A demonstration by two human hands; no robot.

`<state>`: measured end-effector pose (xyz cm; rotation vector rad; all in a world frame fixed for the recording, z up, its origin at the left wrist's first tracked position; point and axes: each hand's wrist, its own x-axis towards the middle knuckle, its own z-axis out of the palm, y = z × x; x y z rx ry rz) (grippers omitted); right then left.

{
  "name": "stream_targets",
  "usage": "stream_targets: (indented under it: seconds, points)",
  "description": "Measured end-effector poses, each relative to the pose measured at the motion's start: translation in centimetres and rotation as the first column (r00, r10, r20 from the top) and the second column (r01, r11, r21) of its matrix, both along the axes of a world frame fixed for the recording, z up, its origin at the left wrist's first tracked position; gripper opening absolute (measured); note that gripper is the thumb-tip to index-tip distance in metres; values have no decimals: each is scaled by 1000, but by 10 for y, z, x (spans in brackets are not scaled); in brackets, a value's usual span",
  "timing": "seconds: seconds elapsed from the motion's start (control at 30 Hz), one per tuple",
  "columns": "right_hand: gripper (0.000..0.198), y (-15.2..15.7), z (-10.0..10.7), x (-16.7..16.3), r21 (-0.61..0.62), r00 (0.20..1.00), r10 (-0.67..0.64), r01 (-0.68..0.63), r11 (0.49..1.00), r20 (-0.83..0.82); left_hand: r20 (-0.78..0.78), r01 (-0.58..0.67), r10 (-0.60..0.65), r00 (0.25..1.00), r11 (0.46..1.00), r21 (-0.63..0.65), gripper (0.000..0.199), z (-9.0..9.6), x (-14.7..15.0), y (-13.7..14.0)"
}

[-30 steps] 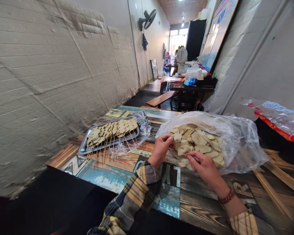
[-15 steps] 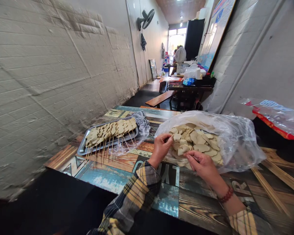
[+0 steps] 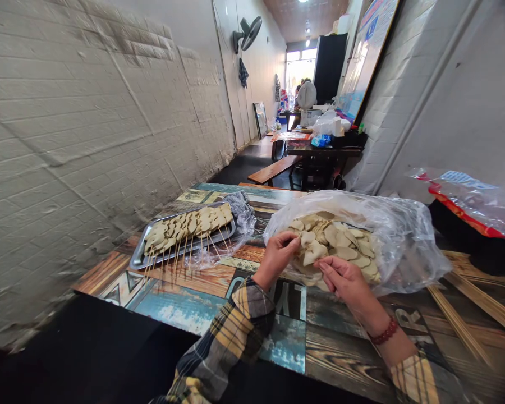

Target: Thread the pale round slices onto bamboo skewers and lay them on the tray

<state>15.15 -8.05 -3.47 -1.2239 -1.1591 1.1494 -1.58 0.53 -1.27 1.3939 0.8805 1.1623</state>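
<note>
Left grip: thumb and forefinger pressed together, the edge of a pale slice (image 3: 313, 253) being pinched by the left hand (image 3: 276, 255). Right grip: fingertips closed in a narrow pinch by the right hand (image 3: 344, 280) at the lower side of the same slice. A thin stick (image 3: 367, 335) is apparently held there too, its tail seen below the wrist (its point is covered, and whether the slice has been pierced cannot be told).

Step in hand, as judged: a slice being threaded on a stick, with the slice steadied from the left and the stick guided from the right. By the next move, a straight push through the slice would seem to be called for, the fingers of the left grip being kept clear of the point.

Directly beneath and behind both hands: a loose heap of slices (image 3: 340, 238), held in the mouth of a clear plastic bag (image 3: 408, 238), laid at the middle of the bench (image 3: 172, 306), back from its near edge.

Toward the left edge of the bench: one metal tray (image 3: 138, 260), set at a slant, on which rows of skewered slices (image 3: 189, 225) are laid, their stick ends projected over the rim toward the near edge. At the tray's far right corner: one grey bundle (image 3: 239, 206), partly wrapped in plastic.

Right part of the bench: bare sticks (image 3: 458, 322), laid in bundles beside the bag. Beyond them: red-edged plastic packaging (image 3: 471, 205), placed over a black container (image 3: 454, 224).
</note>
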Motion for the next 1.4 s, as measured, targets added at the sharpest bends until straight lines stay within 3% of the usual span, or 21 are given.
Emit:
stream_targets:
  seconds: [0.13, 0.27, 0.47, 0.67, 1.4]
  points:
    - [48, -1, 3, -2, -66, 997, -5, 0, 998, -77, 228, 113, -73, 971, 979, -170, 41, 3, 1, -2]
    - [44, -1, 3, -3, -68, 997, 10, -15, 998, -71, 323, 228, -137, 936, 938, -261, 45, 6, 2, -6]
    - [40, -2, 3, -6, -51, 998, 37, -35, 998, 48, 376, 188, -43, 925, 915, -356, 46, 7, 4, -8]
    - [43, -3, 9, -9, -8, 988, 9, -8, 1000, 154, 365, 138, -5, 931, 931, -339, 49, 5, 5, -5]
    - [46, -1, 10, -15, 8, 998, -19, 19, 1000, 65, 188, 127, -84, 978, 966, -225, 51, -6, 7, -4]
